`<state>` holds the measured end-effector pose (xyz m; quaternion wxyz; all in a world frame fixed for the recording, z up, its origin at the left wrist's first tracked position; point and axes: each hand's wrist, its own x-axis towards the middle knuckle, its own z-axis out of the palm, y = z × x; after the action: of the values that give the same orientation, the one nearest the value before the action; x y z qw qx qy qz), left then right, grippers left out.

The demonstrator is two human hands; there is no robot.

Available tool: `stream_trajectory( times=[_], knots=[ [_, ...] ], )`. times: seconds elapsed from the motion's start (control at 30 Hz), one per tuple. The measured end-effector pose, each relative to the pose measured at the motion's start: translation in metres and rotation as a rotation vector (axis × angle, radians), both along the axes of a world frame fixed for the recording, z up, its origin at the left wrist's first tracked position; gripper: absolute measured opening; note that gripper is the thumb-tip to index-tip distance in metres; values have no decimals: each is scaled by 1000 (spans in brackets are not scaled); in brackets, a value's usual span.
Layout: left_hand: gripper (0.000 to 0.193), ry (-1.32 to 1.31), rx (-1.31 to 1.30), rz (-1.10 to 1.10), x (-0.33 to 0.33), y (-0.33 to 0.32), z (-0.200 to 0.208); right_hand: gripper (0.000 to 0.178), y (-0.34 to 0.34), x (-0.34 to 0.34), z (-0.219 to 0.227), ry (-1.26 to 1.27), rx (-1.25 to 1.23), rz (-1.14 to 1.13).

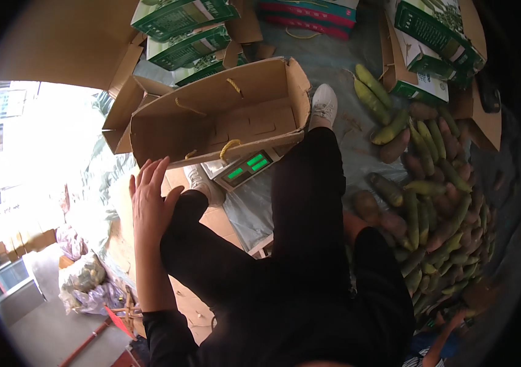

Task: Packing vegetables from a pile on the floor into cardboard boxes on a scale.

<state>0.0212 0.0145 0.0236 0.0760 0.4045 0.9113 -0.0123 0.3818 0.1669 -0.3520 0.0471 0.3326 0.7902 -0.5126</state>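
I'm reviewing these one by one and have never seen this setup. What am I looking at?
There is no machine: a person works bare-handed, filmed by a wide fisheye camera on their head, looking down, so edges bend. The left hand is open at the near rim of an empty cardboard box with yellow rope handles, on a digital scale. The right hand is hidden behind the right leg. Long green vegetables and brownish, tuber-like ones are heaped at right. Nothing is visibly held.
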Motion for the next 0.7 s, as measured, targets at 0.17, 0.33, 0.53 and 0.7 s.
stream_trajectory(
  times=[0.17, 0.33, 0.53, 0.7],
  knots=[
    [57, 6, 48, -17, 0, -4, 0, 12, 20, 21, 36, -51, -35, -16],
    [57, -23, 110, -27, -1, -8, -3, 14, 36, 48, 79, -103, -71, -58],
    [56, -126, 133, -43, -5, -19, 0, 18, 77, 54, 151, -119, -457, -693],
    [56, -109, 139, -155, -20, -15, -3, 29, 133, 77, 193, 160, -408, -838]
  ],
)
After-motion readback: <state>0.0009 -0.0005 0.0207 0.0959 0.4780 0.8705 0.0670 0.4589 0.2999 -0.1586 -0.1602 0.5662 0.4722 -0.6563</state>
